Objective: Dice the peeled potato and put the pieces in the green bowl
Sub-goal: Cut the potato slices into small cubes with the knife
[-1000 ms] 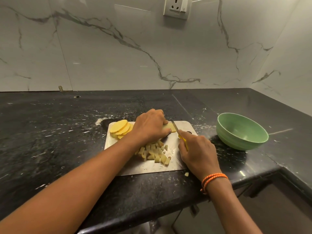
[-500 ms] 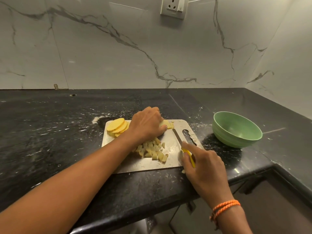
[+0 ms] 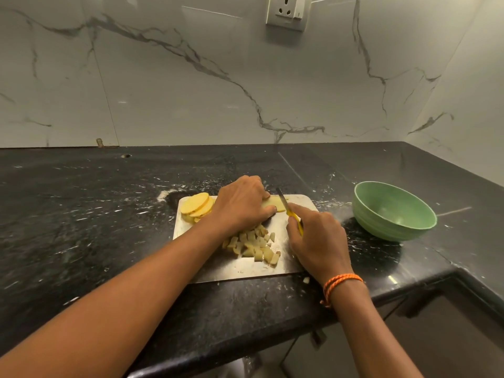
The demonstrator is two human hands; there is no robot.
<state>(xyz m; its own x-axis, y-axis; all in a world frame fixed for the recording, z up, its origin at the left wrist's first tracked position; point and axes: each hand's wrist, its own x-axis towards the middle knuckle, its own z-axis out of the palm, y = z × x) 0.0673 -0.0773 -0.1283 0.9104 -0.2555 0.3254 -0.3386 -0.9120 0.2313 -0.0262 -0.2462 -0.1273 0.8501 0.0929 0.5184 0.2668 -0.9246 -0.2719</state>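
Note:
A steel cutting board [image 3: 240, 268] lies on the black counter. My left hand [image 3: 241, 204] presses a potato slice [image 3: 275, 204] flat at the board's far edge. My right hand [image 3: 317, 237] grips a yellow-handled knife [image 3: 283, 203], whose blade rests across that slice just right of my left fingers. A stack of round potato slices [image 3: 197, 207] sits at the board's far left corner. A heap of diced potato pieces [image 3: 253, 246] lies in the board's middle, partly under my left wrist. The green bowl [image 3: 392, 211] stands to the right of the board and looks empty.
The black stone counter [image 3: 81, 214] runs left and back to a marble wall with a power socket [image 3: 287, 10]. The counter's front edge lies just below the board. One stray potato bit [image 3: 306, 280] lies on the counter by my right wrist.
My right hand has brought the knife back up from the board's right side onto the slice under my left fingers. My left hand stays on the slice.

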